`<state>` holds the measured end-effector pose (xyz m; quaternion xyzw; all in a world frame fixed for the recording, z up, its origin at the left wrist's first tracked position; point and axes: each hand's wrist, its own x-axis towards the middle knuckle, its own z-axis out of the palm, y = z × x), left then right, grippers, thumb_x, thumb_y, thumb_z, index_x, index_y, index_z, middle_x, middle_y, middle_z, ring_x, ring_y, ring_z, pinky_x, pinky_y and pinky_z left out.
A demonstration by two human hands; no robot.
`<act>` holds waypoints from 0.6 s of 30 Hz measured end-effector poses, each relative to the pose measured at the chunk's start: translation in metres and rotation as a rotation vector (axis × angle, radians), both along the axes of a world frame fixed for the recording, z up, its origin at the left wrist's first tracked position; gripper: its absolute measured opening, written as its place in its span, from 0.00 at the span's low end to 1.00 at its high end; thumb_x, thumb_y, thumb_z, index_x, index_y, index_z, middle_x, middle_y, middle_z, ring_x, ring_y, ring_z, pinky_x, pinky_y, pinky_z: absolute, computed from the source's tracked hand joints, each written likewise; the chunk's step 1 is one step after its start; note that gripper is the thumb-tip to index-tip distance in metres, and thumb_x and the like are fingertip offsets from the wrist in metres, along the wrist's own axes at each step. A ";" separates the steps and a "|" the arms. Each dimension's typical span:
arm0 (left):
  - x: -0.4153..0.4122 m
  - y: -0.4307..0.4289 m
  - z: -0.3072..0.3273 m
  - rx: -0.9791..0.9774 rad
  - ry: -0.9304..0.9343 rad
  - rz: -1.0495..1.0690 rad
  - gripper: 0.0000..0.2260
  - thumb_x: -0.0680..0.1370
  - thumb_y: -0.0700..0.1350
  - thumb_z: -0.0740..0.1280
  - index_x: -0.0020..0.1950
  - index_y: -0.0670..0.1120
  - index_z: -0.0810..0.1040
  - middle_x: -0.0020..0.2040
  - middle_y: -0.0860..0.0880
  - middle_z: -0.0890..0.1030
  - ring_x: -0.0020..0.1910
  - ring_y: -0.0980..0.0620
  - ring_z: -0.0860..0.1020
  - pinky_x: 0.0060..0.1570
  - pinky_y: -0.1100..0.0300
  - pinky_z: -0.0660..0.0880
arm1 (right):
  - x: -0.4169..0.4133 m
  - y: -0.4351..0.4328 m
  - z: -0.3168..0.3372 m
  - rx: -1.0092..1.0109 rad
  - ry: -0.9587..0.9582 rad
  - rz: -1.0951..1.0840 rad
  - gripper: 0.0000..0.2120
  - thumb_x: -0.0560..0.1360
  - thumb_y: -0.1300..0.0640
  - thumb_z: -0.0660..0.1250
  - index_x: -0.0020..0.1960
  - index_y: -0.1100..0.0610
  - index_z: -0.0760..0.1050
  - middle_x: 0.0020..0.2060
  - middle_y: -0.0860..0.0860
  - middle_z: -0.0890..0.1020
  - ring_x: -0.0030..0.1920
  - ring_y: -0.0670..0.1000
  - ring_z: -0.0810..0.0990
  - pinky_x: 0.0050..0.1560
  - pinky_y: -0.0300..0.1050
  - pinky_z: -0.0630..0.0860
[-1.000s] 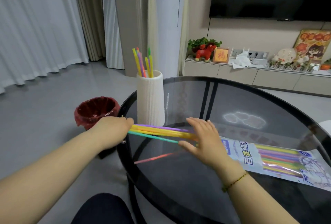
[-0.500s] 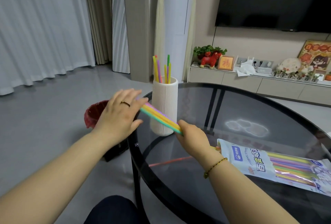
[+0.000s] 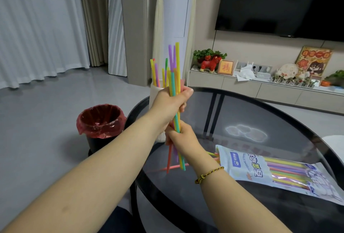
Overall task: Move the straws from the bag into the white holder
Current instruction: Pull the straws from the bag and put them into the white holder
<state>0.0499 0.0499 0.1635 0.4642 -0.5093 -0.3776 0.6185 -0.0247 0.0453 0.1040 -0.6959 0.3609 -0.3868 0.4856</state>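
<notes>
Straws (image 3: 173,84), a mixed-colour bunch, are standing nearly upright in the air, with both hands gripping them. Left hand (image 3: 169,102) is wrapping its fingers round the middle of the bunch, thumb side up. Right hand (image 3: 183,139) is clasping the same bunch just below, fingers curled round it, and the two hands are almost touching. Tops are sticking up uneven above the left hand, purple and yellow highest. Lower ends are fanning out slightly under the right hand, over the table (image 3: 260,117).

Holder (image 3: 153,91), white and ribbed, is standing on the table right behind the left hand and is mostly hidden by it. It is already holding several upright straws, yellow, purple, green and orange, with their tips showing to the left of the held bunch.

Bag (image 3: 247,167) is lying flat on the table to the right of the hands, well apart from the holder. It is still carrying a layer of coloured straws, and a few ends are poking out of its open left end. Loose straw (image 3: 174,167), pink, is lying on the glass near that opening.

Bin (image 3: 100,121) with a red liner is sitting on the floor left of the table; I cannot tell what is in it. Bracelet (image 3: 208,174) is sitting on the right wrist.
</notes>
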 end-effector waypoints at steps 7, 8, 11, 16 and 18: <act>-0.005 -0.003 -0.015 -0.023 -0.005 -0.029 0.09 0.73 0.43 0.67 0.33 0.53 0.76 0.21 0.57 0.73 0.24 0.59 0.72 0.30 0.66 0.73 | -0.015 -0.001 -0.008 0.002 0.015 0.003 0.08 0.71 0.64 0.63 0.39 0.53 0.70 0.30 0.50 0.73 0.33 0.49 0.72 0.34 0.36 0.73; -0.005 -0.003 -0.019 -0.011 0.000 -0.025 0.08 0.73 0.43 0.67 0.34 0.53 0.76 0.21 0.57 0.74 0.24 0.59 0.73 0.30 0.66 0.74 | -0.016 -0.001 -0.011 0.003 0.016 -0.002 0.08 0.71 0.65 0.62 0.39 0.53 0.70 0.31 0.50 0.73 0.34 0.50 0.72 0.35 0.37 0.72; -0.006 -0.002 -0.025 0.003 0.045 -0.039 0.10 0.74 0.41 0.66 0.33 0.52 0.76 0.19 0.56 0.72 0.21 0.60 0.71 0.26 0.68 0.72 | -0.017 -0.002 -0.015 -0.004 0.031 -0.007 0.11 0.71 0.67 0.60 0.36 0.52 0.69 0.30 0.50 0.72 0.33 0.50 0.72 0.36 0.38 0.72; -0.012 -0.001 -0.022 0.012 0.048 -0.063 0.09 0.76 0.45 0.63 0.36 0.49 0.75 0.18 0.57 0.70 0.19 0.60 0.69 0.25 0.68 0.69 | -0.016 -0.003 -0.018 -0.007 0.032 -0.007 0.12 0.71 0.66 0.61 0.34 0.51 0.68 0.28 0.49 0.72 0.29 0.46 0.72 0.28 0.28 0.72; -0.014 -0.001 -0.021 -0.001 0.000 -0.065 0.09 0.76 0.46 0.63 0.36 0.50 0.76 0.18 0.57 0.70 0.20 0.60 0.69 0.27 0.66 0.69 | -0.017 -0.003 -0.016 -0.008 0.006 -0.013 0.13 0.71 0.66 0.61 0.33 0.51 0.68 0.27 0.49 0.72 0.27 0.44 0.72 0.27 0.28 0.72</act>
